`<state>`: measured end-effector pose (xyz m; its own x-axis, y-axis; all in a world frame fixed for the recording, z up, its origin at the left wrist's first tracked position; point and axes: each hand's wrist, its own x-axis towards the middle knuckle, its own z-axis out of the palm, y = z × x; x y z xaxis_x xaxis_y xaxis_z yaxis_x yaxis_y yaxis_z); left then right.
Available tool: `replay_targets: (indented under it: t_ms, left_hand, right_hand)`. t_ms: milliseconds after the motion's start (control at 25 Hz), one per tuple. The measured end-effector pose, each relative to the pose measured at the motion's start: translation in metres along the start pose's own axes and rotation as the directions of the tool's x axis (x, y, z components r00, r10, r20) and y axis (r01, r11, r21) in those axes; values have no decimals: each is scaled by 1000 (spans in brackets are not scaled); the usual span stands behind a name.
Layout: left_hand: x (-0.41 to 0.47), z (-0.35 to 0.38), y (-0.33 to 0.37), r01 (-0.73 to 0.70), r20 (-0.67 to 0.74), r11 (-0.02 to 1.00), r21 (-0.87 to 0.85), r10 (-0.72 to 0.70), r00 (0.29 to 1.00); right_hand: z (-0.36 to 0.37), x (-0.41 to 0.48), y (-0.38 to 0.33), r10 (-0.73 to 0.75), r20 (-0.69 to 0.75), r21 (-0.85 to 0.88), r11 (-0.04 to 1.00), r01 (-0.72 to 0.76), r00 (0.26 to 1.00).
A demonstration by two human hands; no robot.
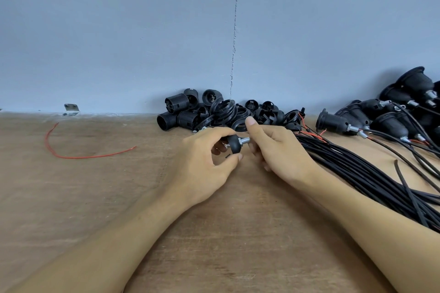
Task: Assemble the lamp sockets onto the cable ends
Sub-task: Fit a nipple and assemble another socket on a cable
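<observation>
Works at a wooden table (71, 197) set against a pale blue wall (119, 31). Grips a black socket cap (234, 143) with the left hand (204, 152), thumb below and curled fingers above, just over the table near the middle. Pinches the cap's metal threaded stem (245, 140) with the right hand (278, 147), thumb raised and fingers curled under; cannot tell whether a cable runs into the stem, since the fingers hide that side. Holds both hands nearly touching, right in front of a heap of loose socket parts (188, 114) at the far edge by the wall: threaded barrels on the left of the heap, rings (225, 109) in the middle, more caps on its right. Right of the hands, a thick bundle of black cables (357, 171), running from the near right edge up towards the heap, with thin red leads (307, 131) at its far ends. Far right, finished sockets (338, 122) already on their cables, piled against the wall. Far left, a loose red wire (78, 156) curved on the table, well apart from everything else, and beyond it a small metal bracket (71, 110) at the joint of table and wall
</observation>
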<state>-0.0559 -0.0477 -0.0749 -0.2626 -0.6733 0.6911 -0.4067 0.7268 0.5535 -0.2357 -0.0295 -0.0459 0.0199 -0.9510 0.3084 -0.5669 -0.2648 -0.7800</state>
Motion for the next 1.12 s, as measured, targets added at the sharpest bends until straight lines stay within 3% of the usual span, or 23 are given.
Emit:
replay_targets:
  t_ms: [200, 360, 520, 600, 680, 760, 1000, 1120]
  left_hand:
    - [1, -1, 1, 44, 30, 999, -30, -43, 999]
    - [1, 0, 3, 26, 15, 1000, -10, -25, 1000]
    - [0, 1, 4, 23, 12, 999, 26, -23, 1000]
    - [0, 0, 5, 73, 29, 997, -9, -72, 997]
    - [2, -2, 6, 172, 90, 976, -134, -160, 983]
    - [4, -3, 7, 225, 140, 946, -232, -196, 971]
    - [4, -2, 12, 259, 125, 946, -196, -237, 963]
    - [3, -1, 13, 201, 87, 971, -133, -191, 978]
  right_hand:
    - [0, -1, 0, -73, 47, -48, 996, 75, 996]
    - [4, 4, -1, 44, 52, -46, 998, -42, 998]
    - [4, 5, -2, 166, 100, 84, 981, -175, 981]
    - [4, 1, -1, 60, 38, -1, 998, -60, 997]
    - [5, -2, -1, -136, -23, -130, 983, 131, 990]
    - [7, -3, -2, -219, -4, -170, 962, 215, 976]
    - [3, 3, -1, -47, 61, -223, 973, 60, 997]
    - [1, 6, -2, 15, 78, -211, 977, 2, 997]
